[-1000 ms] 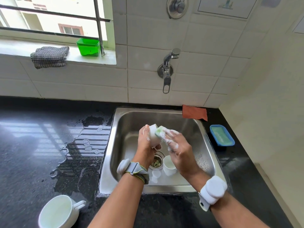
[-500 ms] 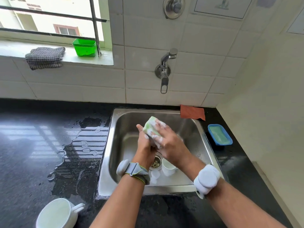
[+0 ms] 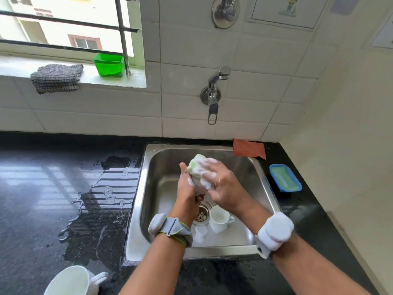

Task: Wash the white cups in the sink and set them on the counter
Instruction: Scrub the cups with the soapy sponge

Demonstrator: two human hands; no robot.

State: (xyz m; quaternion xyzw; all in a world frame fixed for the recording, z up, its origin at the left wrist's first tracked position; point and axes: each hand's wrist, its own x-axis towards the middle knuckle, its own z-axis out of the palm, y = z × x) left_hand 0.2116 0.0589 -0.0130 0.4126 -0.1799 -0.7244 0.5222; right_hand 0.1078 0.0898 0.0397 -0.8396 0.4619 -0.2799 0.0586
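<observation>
Over the steel sink [image 3: 148, 188], my left hand [image 3: 187, 190] grips a white cup that is almost wholly hidden behind my fingers and the sponge. My right hand [image 3: 221, 186], covered in foam, presses a green soapy sponge [image 3: 196, 169] against that cup. A second white cup [image 3: 220, 218] stands upright on the sink floor by the drain [image 3: 202, 213]. Another white cup [image 3: 72, 282] with a handle rests on the black counter [image 3: 53, 209] at the bottom left.
A wall tap [image 3: 212, 92] hangs above the sink, with no water visibly running. A blue soap dish [image 3: 285, 177] and an orange cloth [image 3: 248, 150] lie right of the sink. Water pools on the counter to the left. A green tub [image 3: 108, 64] and checked cloth [image 3: 56, 78] sit on the windowsill.
My right hand has carried the sponge from the cup's right side over its top and left, now hiding the cup. The view has shifted slightly.
</observation>
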